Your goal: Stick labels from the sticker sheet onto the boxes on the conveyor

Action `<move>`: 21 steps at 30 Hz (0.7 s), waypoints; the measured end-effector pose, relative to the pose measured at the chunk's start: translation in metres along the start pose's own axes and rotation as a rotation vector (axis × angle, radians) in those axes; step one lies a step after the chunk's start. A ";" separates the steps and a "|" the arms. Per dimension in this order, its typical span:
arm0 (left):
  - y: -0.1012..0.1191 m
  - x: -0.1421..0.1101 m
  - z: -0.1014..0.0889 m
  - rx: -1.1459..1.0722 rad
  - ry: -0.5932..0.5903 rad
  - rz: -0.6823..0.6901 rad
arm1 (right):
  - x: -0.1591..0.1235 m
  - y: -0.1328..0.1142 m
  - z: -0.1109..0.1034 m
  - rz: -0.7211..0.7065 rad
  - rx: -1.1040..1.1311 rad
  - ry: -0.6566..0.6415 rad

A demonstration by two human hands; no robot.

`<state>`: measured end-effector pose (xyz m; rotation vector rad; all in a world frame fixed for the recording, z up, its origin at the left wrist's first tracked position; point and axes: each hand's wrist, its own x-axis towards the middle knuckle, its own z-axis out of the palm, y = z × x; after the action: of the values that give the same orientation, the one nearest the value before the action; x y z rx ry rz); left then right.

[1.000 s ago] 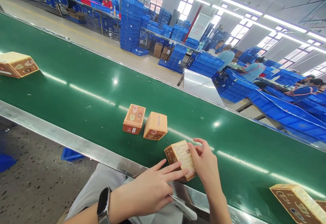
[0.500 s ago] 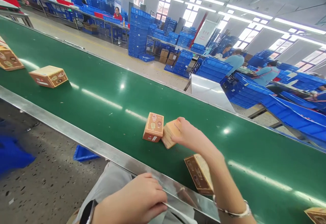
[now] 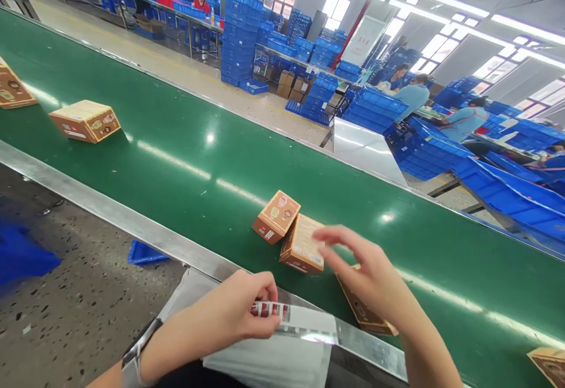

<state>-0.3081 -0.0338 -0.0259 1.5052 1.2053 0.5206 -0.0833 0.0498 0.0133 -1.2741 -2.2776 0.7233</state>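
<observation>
My left hand [image 3: 249, 304] is closed on a strip of labels [image 3: 306, 320], pale with dark red patches, above the belt's near metal edge. My right hand [image 3: 364, 264] has its thumb and fingers apart, with nothing seen between them. Its fingertips are at the right side of a brown printed box [image 3: 303, 242]; whether they touch it I cannot tell. Against that box's left side leans a second brown box [image 3: 277, 214] with small cartoon figures on top. A third box [image 3: 364, 311] lies partly hidden under my right hand and forearm.
The green conveyor belt [image 3: 176, 123] runs across the view. More brown boxes sit on it, one at left [image 3: 86, 122] and one at right [image 3: 547, 364]. Beyond stand a metal chute [image 3: 364, 146], stacked blue crates [image 3: 241, 37] and seated people in blue [image 3: 465, 120].
My right hand has come off the box and drawn back to the right, its fingers spreading. The two middle boxes have turned. My left hand has turned, showing the label strip.
</observation>
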 end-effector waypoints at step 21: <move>0.022 0.013 0.005 0.043 -0.041 -0.016 | -0.089 -0.013 0.047 -0.257 -0.158 0.377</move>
<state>-0.2900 -0.0226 -0.0115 1.5346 1.2024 0.4535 -0.0765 -0.0436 -0.0253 -1.0494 -2.1561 0.1958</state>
